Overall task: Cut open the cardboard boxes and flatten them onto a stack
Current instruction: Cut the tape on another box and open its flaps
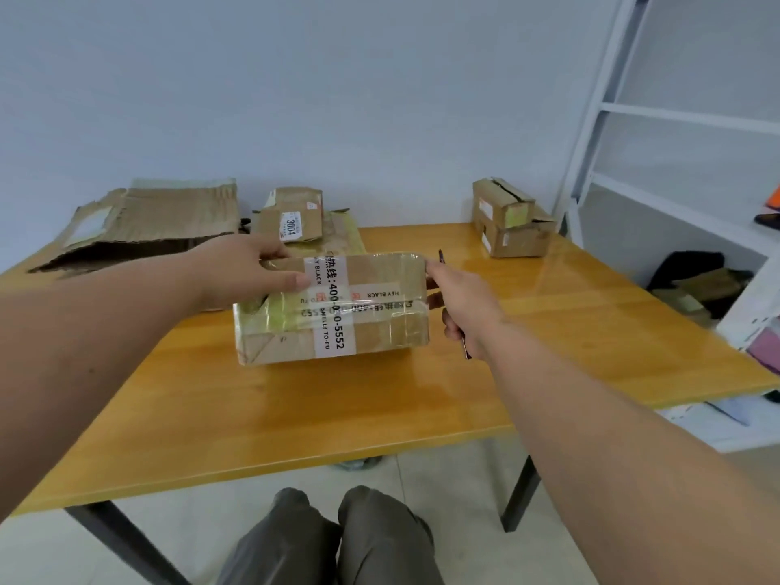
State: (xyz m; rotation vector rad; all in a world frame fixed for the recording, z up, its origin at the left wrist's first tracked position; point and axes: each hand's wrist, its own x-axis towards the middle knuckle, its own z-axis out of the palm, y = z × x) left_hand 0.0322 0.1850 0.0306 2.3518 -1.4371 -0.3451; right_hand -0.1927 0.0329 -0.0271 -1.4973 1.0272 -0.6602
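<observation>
A taped cardboard box (371, 314) with white printed tape strips stands in the middle of the wooden table (295, 415). My left hand (249, 272) grips its upper left edge, thumb across the top. At the box's right end my right hand (460, 301) holds a thin knife (441, 257), its tip sticking up past the top right corner. A stack of flattened cardboard (143, 230) lies at the table's back left.
A small box with a "3004" label (293, 219) sits at the back centre on flattened card. Two small boxes (508, 219) are stacked at the back right. A white metal shelf rack (675, 162) stands right of the table, with bags underneath it.
</observation>
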